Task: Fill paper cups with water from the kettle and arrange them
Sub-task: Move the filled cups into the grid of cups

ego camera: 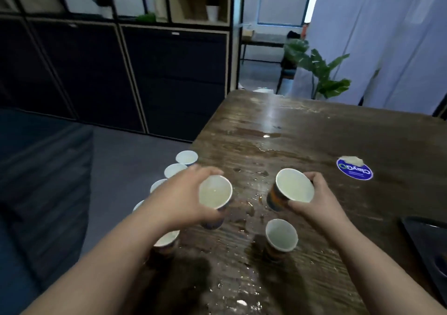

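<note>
My left hand [180,200] grips a paper cup [214,192] with water in it, held just above the dark wooden table [302,126]. My right hand [316,200] grips a second cup [292,186], tilted toward me, its patterned side showing. A third cup [280,238] stands on the table between my forearms. Several more cups line the table's left edge, among them the far cup [186,157] and a near cup [167,239] partly hidden under my left wrist. No kettle is in view.
Water puddles and droplets [251,208] spread over the tabletop between the cups. A blue round sticker [354,169] lies at the right. A dark tray-like object [425,247] sits at the right edge. Dark cabinets [169,77] and a plant [319,75] stand beyond the table.
</note>
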Demonstrator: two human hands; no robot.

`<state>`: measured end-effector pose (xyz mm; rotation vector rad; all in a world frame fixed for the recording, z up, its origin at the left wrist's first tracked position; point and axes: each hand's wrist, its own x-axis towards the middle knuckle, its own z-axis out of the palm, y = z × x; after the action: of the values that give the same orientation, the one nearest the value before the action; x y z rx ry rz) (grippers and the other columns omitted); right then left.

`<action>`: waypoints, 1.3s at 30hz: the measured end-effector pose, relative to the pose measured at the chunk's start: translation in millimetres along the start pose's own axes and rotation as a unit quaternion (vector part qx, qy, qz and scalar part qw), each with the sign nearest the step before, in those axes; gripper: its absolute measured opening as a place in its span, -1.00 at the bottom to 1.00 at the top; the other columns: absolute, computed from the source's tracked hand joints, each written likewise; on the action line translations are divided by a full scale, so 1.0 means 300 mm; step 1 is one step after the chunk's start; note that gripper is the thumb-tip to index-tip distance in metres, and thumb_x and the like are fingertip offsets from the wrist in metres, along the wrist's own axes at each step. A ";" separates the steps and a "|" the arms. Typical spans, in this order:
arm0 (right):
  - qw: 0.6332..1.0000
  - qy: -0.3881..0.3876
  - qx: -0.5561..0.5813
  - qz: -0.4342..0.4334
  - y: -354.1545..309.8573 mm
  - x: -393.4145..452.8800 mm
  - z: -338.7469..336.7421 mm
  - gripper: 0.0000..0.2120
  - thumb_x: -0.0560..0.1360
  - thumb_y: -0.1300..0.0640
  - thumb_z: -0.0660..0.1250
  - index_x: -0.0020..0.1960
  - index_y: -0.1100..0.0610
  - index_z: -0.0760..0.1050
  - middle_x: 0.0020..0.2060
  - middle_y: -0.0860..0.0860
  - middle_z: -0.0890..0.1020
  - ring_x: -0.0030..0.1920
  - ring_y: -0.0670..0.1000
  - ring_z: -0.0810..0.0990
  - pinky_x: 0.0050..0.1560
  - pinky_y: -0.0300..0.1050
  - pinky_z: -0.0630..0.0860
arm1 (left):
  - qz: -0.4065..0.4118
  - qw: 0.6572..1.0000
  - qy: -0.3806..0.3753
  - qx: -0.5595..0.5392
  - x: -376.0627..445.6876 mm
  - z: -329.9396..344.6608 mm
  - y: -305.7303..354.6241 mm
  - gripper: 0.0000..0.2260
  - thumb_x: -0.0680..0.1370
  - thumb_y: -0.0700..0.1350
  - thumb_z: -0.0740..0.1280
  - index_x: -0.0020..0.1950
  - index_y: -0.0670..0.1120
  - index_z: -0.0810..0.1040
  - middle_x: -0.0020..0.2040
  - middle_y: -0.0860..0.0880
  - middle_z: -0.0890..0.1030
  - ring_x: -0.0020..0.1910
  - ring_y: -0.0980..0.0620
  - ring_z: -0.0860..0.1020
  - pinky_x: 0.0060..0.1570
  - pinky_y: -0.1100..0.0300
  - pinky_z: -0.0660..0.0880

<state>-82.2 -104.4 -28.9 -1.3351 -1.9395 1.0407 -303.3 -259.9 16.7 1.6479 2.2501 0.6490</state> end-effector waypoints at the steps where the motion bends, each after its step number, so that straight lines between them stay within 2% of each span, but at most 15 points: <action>1: 1.000 -0.026 -0.004 -0.009 -0.026 0.007 0.050 -0.43 0.24 0.14 0.58 0.12 0.04 0.33 -0.07 -0.11 0.50 -0.08 -0.07 0.50 -0.16 -0.11 0.43 | -0.024 1.000 0.009 0.005 -0.044 -0.010 -0.047 -0.37 0.24 0.17 0.48 0.24 0.39 0.32 0.14 0.31 0.39 0.10 0.23 0.42 0.01 0.22 0.45; 3: 0.997 -0.073 -0.012 -0.025 -0.059 0.017 0.137 -0.44 0.29 0.17 0.55 0.14 0.03 0.31 -0.08 -0.11 0.48 -0.13 -0.13 0.47 -0.26 -0.21 0.38 | -0.059 0.998 0.021 0.012 -0.118 -0.007 -0.134 -0.35 0.20 0.19 0.47 0.23 0.40 0.31 0.12 0.33 0.39 0.11 0.25 0.42 0.06 0.17 0.48; 6: 0.989 -0.140 -0.033 -0.032 -0.092 0.017 0.275 -0.46 0.30 0.21 0.53 0.14 0.04 0.31 -0.10 -0.08 0.47 -0.18 -0.14 0.45 -0.32 -0.25 0.37 | -0.109 0.994 0.031 -0.006 -0.225 0.007 -0.247 -0.33 0.19 0.22 0.47 0.28 0.36 0.35 0.08 0.35 0.38 0.14 0.27 0.41 0.15 0.23 0.42; 10: 0.979 -0.177 -0.089 -0.038 -0.087 0.017 0.429 -0.41 0.21 0.13 0.56 0.13 0.05 0.34 -0.01 0.03 0.53 -0.04 0.07 0.52 -0.09 -0.03 0.52 | -0.151 0.987 0.021 -0.054 -0.334 0.056 -0.338 -0.29 0.24 0.16 0.47 0.36 0.31 0.33 0.19 0.33 0.35 0.23 0.25 0.35 0.17 0.44 0.29; 12: 0.975 -0.196 -0.101 -0.028 -0.074 0.022 0.496 -0.40 0.21 0.15 0.57 0.15 0.11 0.35 0.01 0.09 0.54 -0.02 0.12 0.52 -0.04 -0.01 0.50 | -0.161 0.985 0.022 -0.054 -0.372 0.097 -0.373 -0.29 0.30 0.10 0.50 0.40 0.29 0.30 0.26 0.30 0.33 0.20 0.30 0.30 0.05 0.64 0.17; 14: 0.972 -0.211 -0.106 -0.016 -0.063 0.023 0.551 -0.36 0.21 0.14 0.58 0.19 0.16 0.35 0.03 0.13 0.55 -0.01 0.14 0.52 -0.06 -0.03 0.49 | -0.170 0.984 0.029 -0.054 -0.399 0.144 -0.406 -0.30 0.32 0.09 0.50 0.40 0.29 0.28 0.28 0.27 0.35 0.22 0.28 0.31 0.00 0.69 0.13; 17: 0.968 -0.225 -0.112 -0.008 -0.052 0.026 0.617 -0.36 0.26 0.13 0.58 0.22 0.18 0.34 0.03 0.10 0.53 -0.05 0.08 0.47 -0.20 -0.12 0.39 | -0.181 0.981 0.050 -0.050 -0.418 0.220 -0.457 -0.32 0.32 0.13 0.48 0.39 0.29 0.31 0.30 0.26 0.36 0.31 0.25 0.31 0.14 0.57 0.18; 19: 0.966 -0.232 -0.112 -0.002 -0.047 0.030 0.654 -0.35 0.28 0.13 0.58 0.24 0.19 0.32 -0.01 0.08 0.48 -0.05 0.06 0.44 -0.15 -0.13 0.35 | -0.186 0.980 0.060 -0.043 -0.419 0.262 -0.488 -0.33 0.32 0.15 0.47 0.39 0.28 0.31 0.32 0.26 0.36 0.33 0.23 0.32 0.26 0.40 0.24; 22: 0.964 -0.240 -0.110 0.013 -0.043 0.040 0.695 -0.30 0.27 0.11 0.59 0.27 0.17 0.29 0.00 0.08 0.47 -0.04 0.06 0.44 -0.10 -0.13 0.38 | -0.187 0.979 0.073 -0.039 -0.413 0.311 -0.527 -0.32 0.31 0.15 0.46 0.39 0.26 0.31 0.31 0.25 0.36 0.32 0.19 0.33 0.30 0.30 0.28; 25: 0.968 -0.232 -0.091 0.022 -0.035 0.051 0.729 -0.30 0.25 0.07 0.60 0.25 0.14 0.30 0.00 0.06 0.50 -0.04 0.06 0.47 -0.08 -0.11 0.41 | -0.188 0.975 0.099 -0.061 -0.413 0.355 -0.558 -0.32 0.30 0.15 0.48 0.37 0.24 0.31 0.30 0.28 0.36 0.30 0.21 0.34 0.22 0.41 0.25; 28: 0.972 -0.224 -0.060 0.023 -0.038 0.053 0.753 -0.29 0.25 0.12 0.61 0.26 0.15 0.31 0.01 0.05 0.49 -0.02 0.04 0.45 -0.05 -0.12 0.38 | -0.202 0.963 0.143 -0.110 -0.416 0.388 -0.577 -0.33 0.27 0.16 0.52 0.30 0.19 0.31 0.22 0.31 0.39 0.21 0.29 0.38 0.09 0.55 0.21; 31: 0.976 -0.216 -0.019 0.031 -0.024 0.051 0.769 -0.21 0.24 0.17 0.62 0.33 0.18 0.26 0.07 0.03 0.47 0.04 0.03 0.45 0.03 -0.11 0.38 | -0.210 0.944 0.182 -0.178 -0.429 0.420 -0.595 -0.31 0.19 0.17 0.57 0.21 0.18 0.31 0.15 0.34 0.42 0.15 0.36 0.41 0.09 0.53 0.29; 33: 0.975 -0.215 0.013 0.050 -0.001 0.049 0.774 -0.19 0.26 0.22 0.60 0.36 0.21 0.23 0.10 0.03 0.46 0.07 0.03 0.45 0.05 -0.10 0.39 | -0.231 0.926 0.191 -0.228 -0.449 0.448 -0.620 -0.24 0.10 0.21 0.61 0.16 0.21 0.27 0.15 0.31 0.42 0.14 0.35 0.44 0.12 0.44 0.37; 36: 0.973 -0.225 0.008 0.058 0.026 0.042 0.775 -0.37 0.36 0.29 0.51 0.32 0.25 0.27 0.19 0.12 0.51 0.06 0.01 0.45 0.02 -0.14 0.37 | -0.262 0.909 0.177 -0.272 -0.472 0.474 -0.663 -0.08 -0.06 0.35 0.59 0.18 0.19 0.23 0.17 0.15 0.42 0.10 0.35 0.46 0.09 0.42 0.43; 39: 0.971 -0.231 0.021 0.060 0.029 0.043 0.784 -0.46 0.42 0.35 0.43 0.33 0.25 0.30 0.23 0.13 0.50 0.07 -0.01 0.45 0.02 -0.16 0.35 | -0.270 0.904 0.169 -0.287 -0.461 0.464 -0.691 -0.05 -0.11 0.35 0.58 0.17 0.18 0.24 0.13 0.06 0.44 0.04 0.32 0.47 -0.01 0.48 0.42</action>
<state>-268.3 -157.0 -163.4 -1.2806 -2.1641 1.5557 -365.5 -416.3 -214.0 0.6290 2.2594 1.3414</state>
